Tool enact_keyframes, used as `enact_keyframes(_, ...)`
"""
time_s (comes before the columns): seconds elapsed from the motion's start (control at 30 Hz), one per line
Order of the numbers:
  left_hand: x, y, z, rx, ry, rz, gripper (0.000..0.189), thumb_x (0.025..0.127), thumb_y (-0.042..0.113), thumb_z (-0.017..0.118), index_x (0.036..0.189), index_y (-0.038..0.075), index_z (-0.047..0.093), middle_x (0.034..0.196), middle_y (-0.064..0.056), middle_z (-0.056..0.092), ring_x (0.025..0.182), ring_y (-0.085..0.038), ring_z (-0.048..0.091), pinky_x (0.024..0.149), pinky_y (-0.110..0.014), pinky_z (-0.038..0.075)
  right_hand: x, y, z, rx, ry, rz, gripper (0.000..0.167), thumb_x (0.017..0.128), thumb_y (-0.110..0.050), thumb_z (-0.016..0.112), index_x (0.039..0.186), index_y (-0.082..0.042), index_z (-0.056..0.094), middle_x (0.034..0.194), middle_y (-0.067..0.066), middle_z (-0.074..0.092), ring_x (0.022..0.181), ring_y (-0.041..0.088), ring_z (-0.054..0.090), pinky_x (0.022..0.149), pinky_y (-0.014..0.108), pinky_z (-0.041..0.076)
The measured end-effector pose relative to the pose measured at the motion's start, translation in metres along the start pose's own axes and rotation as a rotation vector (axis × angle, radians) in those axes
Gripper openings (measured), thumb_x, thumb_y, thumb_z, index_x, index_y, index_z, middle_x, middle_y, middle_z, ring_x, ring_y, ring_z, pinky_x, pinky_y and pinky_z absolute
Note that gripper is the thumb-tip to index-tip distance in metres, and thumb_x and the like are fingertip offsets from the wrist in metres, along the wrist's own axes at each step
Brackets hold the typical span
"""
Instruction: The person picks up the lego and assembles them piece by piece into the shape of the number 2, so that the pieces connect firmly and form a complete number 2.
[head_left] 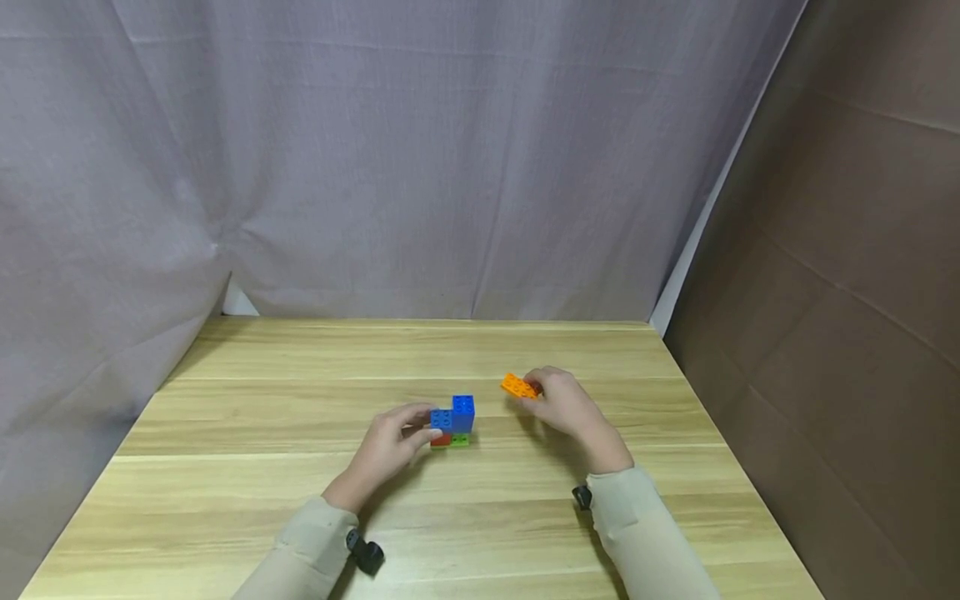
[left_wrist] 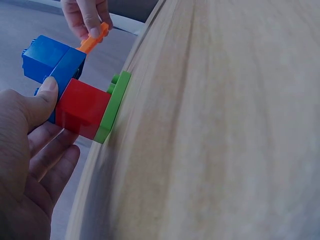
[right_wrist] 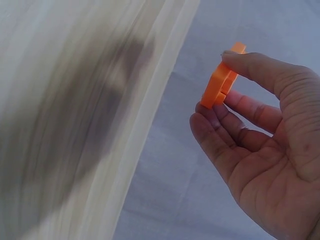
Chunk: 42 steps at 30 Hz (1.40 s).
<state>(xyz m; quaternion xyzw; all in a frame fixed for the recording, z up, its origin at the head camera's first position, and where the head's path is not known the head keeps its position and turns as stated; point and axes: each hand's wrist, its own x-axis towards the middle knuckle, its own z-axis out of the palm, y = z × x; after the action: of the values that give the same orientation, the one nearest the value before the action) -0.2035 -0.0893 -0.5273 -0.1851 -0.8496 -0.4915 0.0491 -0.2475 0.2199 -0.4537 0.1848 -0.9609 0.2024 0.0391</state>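
Observation:
My left hand (head_left: 388, 443) grips a small stack of toy bricks, with the thumb pressed to its side in the left wrist view. At the stack's base is a thin green brick (left_wrist: 114, 107), low over the table. A red brick (left_wrist: 82, 108) sits on it, topped by a flat blue brick (left_wrist: 70, 70). One end of that flat piece carries a taller blue brick (head_left: 462, 415). To the right and a little farther off, my right hand (head_left: 567, 407) pinches a thin orange brick (right_wrist: 218, 85) between thumb and fingertips, raised above the table and apart from the stack.
The wood-grain table (head_left: 262, 400) lies beneath both hands. A grey curtain (head_left: 420, 167) hangs along its far edge, and a brown cloth panel (head_left: 847, 250) borders the right side. Dark wrist devices sit at the left cuff (head_left: 315, 529) and right cuff (head_left: 622, 500).

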Motion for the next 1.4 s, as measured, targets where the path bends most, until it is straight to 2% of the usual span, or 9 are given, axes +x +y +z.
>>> enact_keyframes(0.33,0.000,0.000,0.000,-0.007,-0.003,0.009,0.039,0.089,0.028,0.078,0.125,0.017,0.069,0.118,0.003,0.071,0.107,-0.016,0.069,0.091,-0.029,0.057,-0.001,-0.011,-0.003,0.017,0.007,-0.009,0.033,0.088,-0.023,0.079,0.112,-0.002,0.070,0.102,0.008,0.068,0.093,0.026,0.065,0.083,0.040,0.057)
enact_keyframes(0.53,-0.001,-0.001,0.000,0.000,0.004,0.004,0.038,0.089,0.029,0.079,0.125,0.020,0.069,0.116,0.003,0.072,0.104,-0.014,0.069,0.090,-0.028,0.057,-0.001,-0.020,-0.007,0.015,0.011,-0.008,0.034,0.088,-0.023,0.079,0.114,-0.003,0.071,0.106,0.007,0.068,0.096,0.025,0.066,0.085,0.040,0.057)
enact_keyframes(0.83,-0.001,-0.001,0.000,-0.009,0.008,0.009,0.039,0.089,0.028,0.079,0.125,0.018,0.069,0.116,0.002,0.072,0.104,-0.015,0.069,0.090,-0.028,0.057,0.000,-0.033,-0.012,0.017,0.007,-0.042,0.030,0.089,-0.024,0.079,0.111,-0.006,0.071,0.105,0.005,0.068,0.096,0.026,0.066,0.083,0.038,0.056)
enact_keyframes(1.4,0.000,-0.001,0.000,-0.003,0.011,-0.006,0.037,0.088,0.030,0.079,0.124,0.022,0.070,0.115,0.005,0.072,0.101,-0.009,0.069,0.089,-0.029,0.057,-0.001,-0.045,-0.018,0.020,0.005,-0.102,0.030,0.088,-0.024,0.079,0.113,-0.008,0.071,0.107,0.002,0.068,0.094,0.018,0.064,0.083,0.034,0.057)
